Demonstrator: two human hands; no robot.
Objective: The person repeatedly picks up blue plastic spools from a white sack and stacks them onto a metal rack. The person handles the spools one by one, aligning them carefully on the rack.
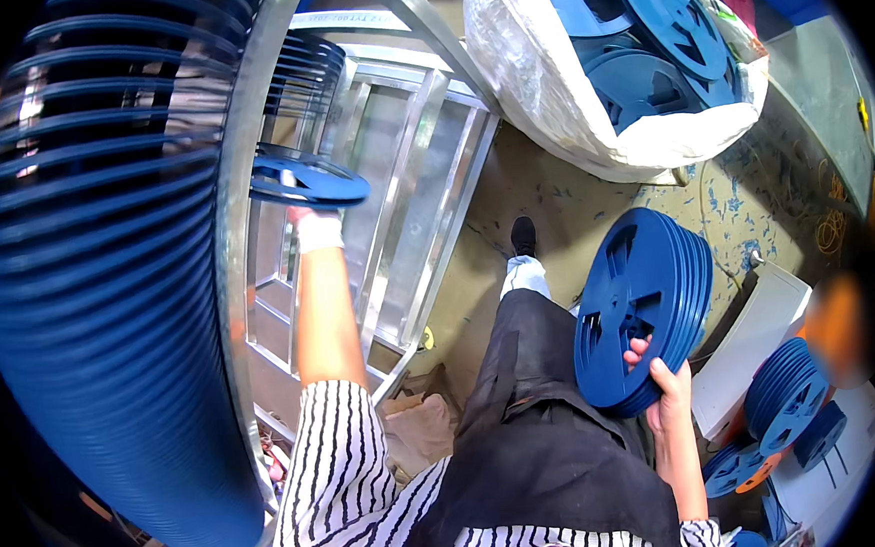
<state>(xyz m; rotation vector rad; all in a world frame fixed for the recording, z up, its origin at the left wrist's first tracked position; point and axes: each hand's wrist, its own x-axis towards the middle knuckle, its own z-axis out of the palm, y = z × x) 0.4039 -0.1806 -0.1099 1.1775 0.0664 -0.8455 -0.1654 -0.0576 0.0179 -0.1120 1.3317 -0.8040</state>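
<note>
1. Head view: the left hand [303, 216], a white cuff [321, 231] at its wrist, reaches toward the far left and meets the near edge of a single blue reel [330, 186], which lies almost flat beside a metal frame [236, 286]
2. Most of the left fingers are hidden by that reel, so I cannot tell whether they pinch it or are spread
3. On the right, the right hand [670, 388] grips a stack of blue reels [666, 305] at its near edge; fingertips show in an opening of the front reel, and the thumb presses by the rim
4. A long column of blue reels [115, 414] fills the left, with wider gaps between reels toward its far part
5. At the far right, a white bag [536, 77] holds loose blue reels [637, 91]
6. To the near right, more blue reels [781, 398] sit close to an orange disc [760, 472]
7. Blue scraps [729, 203] litter the floor [512, 174] between the bag and the stack
</note>
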